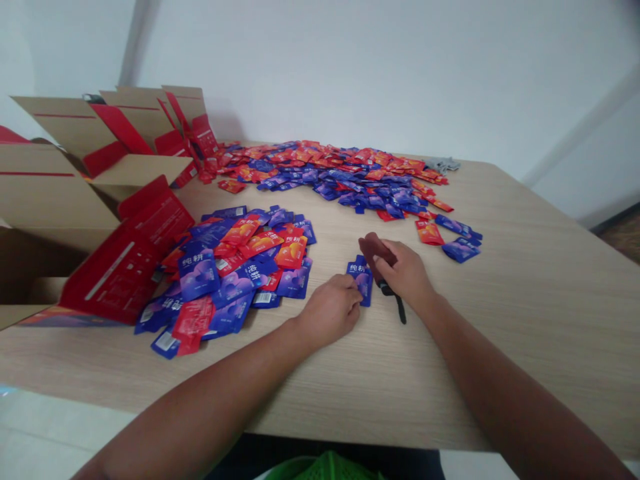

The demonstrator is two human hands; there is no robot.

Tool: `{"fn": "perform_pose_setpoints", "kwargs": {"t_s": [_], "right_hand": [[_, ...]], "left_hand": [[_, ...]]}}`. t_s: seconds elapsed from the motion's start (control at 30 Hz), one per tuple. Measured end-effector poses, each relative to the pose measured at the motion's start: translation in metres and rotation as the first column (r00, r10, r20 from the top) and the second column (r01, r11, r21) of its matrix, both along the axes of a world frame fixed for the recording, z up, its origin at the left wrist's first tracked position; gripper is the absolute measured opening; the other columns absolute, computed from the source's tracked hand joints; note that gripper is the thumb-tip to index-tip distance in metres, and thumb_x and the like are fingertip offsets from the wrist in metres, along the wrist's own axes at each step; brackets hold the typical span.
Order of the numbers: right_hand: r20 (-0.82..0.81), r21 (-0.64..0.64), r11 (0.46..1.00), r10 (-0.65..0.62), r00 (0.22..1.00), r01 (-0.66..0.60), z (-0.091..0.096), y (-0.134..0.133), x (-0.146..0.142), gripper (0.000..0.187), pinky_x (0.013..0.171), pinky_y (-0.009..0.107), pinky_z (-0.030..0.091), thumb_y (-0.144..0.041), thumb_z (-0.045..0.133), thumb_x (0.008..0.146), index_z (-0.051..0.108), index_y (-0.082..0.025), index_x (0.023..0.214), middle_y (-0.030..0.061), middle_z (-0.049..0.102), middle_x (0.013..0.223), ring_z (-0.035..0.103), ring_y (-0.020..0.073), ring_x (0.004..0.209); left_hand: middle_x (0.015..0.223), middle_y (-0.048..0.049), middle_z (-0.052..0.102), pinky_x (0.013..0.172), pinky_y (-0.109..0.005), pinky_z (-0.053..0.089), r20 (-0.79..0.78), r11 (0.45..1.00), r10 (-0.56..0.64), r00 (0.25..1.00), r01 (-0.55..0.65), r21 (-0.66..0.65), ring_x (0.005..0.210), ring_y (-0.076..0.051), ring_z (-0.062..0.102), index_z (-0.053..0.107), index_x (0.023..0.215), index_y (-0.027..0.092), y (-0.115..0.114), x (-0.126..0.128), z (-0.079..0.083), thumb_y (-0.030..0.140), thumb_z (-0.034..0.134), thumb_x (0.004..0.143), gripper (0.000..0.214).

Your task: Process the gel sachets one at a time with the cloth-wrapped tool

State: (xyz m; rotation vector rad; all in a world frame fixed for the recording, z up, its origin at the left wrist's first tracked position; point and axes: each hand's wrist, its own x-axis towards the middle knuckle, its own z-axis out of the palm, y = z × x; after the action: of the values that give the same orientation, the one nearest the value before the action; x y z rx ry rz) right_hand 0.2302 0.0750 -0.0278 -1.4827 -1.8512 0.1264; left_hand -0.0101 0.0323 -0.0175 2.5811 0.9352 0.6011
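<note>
A purple sachet [365, 290] with white lettering lies flat on the table in front of me. My left hand [333, 307] has its fingers curled on the left side of that sachet, gripping or pressing it. In my right hand [406, 272] is a dark maroon handheld tool [371, 248] with a black strap hanging from its lower end. The tool sits just right of the sachet's upper edge; whether the two touch I cannot tell. To the left of my left hand spreads a pile of purple and orange-red sachets [235, 267].
Red-and-brown open cartons [127, 260] stand along the left side, flaps out. A long heap of orange and purple sachets [345, 175] runs along the back near the wall. Loose sachets [461, 249] lie at its right end. Grey scraps [443, 164] are at the back right.
</note>
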Motion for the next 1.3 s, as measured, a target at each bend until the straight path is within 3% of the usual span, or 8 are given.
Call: {"fn": "perform_pose_setpoints", "kwargs": {"t_s": [0.1,0.23,0.7,0.93,1.07,1.2,1.3], "right_hand": [[-0.085,0.005,0.988,0.155,0.984,-0.155,0.004,-0.006,-0.008,0.045,0.097,0.045,0.057,-0.024,0.063,0.09,0.071,-0.025,0.135,0.0077,0.078,0.123,0.073,0.0293,0.109],[-0.043,-0.073,0.936,0.343,0.938,-0.345,0.008,-0.01,-0.015,0.048,0.102,0.046,0.056,-0.021,0.064,0.089,0.07,-0.029,0.136,0.0057,0.078,0.129,0.072,0.0295,0.115],[0.032,-0.144,0.979,0.149,0.988,-0.143,-0.001,0.001,-0.003,0.044,0.098,0.045,0.056,-0.027,0.065,0.093,0.072,-0.026,0.137,0.0077,0.079,0.126,0.073,0.0307,0.111],[0.061,-0.044,0.999,0.029,0.998,-0.027,-0.005,0.003,0.0,0.045,0.099,0.05,0.056,-0.029,0.065,0.092,0.071,-0.022,0.137,0.0121,0.078,0.122,0.072,0.0332,0.109],[-0.033,0.027,0.994,0.11,0.993,-0.109,0.002,-0.005,-0.008,0.045,0.101,0.048,0.057,-0.027,0.065,0.092,0.07,-0.025,0.136,0.0094,0.078,0.122,0.072,0.0308,0.11],[-0.024,-0.036,0.946,0.321,0.947,-0.322,0.009,-0.013,-0.019,0.048,0.105,0.046,0.056,-0.022,0.064,0.091,0.069,-0.028,0.139,0.0068,0.077,0.129,0.072,0.0294,0.117],[0.006,-0.093,0.927,0.365,0.931,-0.363,0.01,-0.014,-0.022,0.049,0.106,0.046,0.055,-0.02,0.064,0.091,0.069,-0.03,0.138,0.0048,0.078,0.131,0.072,0.0293,0.119]], "left_hand": [[0.107,-0.0091,0.072,0.098,-0.038,0.058,0.002,1.0,0.001,1.0,-0.001,-0.001,0.109,-0.025,0.066,0.077,0.091,0.021,0.0,0.0,0.001,0.012,0.06,0.094,0.019],[0.106,-0.0086,0.071,0.096,-0.038,0.057,-0.003,1.0,-0.014,1.0,0.014,0.01,0.107,-0.025,0.065,0.078,0.095,0.021,0.0,0.0,0.001,0.012,0.06,0.094,0.02],[0.106,-0.0095,0.07,0.097,-0.038,0.058,-0.015,1.0,0.002,1.0,-0.002,0.011,0.11,-0.026,0.065,0.076,0.095,0.02,0.0,0.001,0.0,0.014,0.058,0.096,0.019],[0.105,-0.0087,0.07,0.097,-0.037,0.057,-0.026,1.0,0.009,1.0,-0.009,0.006,0.109,-0.025,0.065,0.076,0.093,0.021,0.0,0.001,0.0,0.012,0.06,0.094,0.018],[0.106,-0.0089,0.07,0.098,-0.038,0.057,-0.017,1.0,0.005,1.0,-0.005,0.001,0.109,-0.025,0.065,0.077,0.094,0.021,0.0,0.001,0.001,0.013,0.06,0.094,0.018],[0.106,-0.0087,0.07,0.097,-0.037,0.057,-0.003,1.0,0.0,1.0,0.0,0.012,0.108,-0.025,0.065,0.077,0.095,0.02,0.0,0.001,0.002,0.014,0.06,0.094,0.018],[0.106,-0.0089,0.07,0.097,-0.038,0.057,-0.005,1.0,0.0,1.0,0.0,0.018,0.107,-0.025,0.065,0.078,0.095,0.02,0.0,0.001,0.002,0.014,0.06,0.094,0.018]]}}
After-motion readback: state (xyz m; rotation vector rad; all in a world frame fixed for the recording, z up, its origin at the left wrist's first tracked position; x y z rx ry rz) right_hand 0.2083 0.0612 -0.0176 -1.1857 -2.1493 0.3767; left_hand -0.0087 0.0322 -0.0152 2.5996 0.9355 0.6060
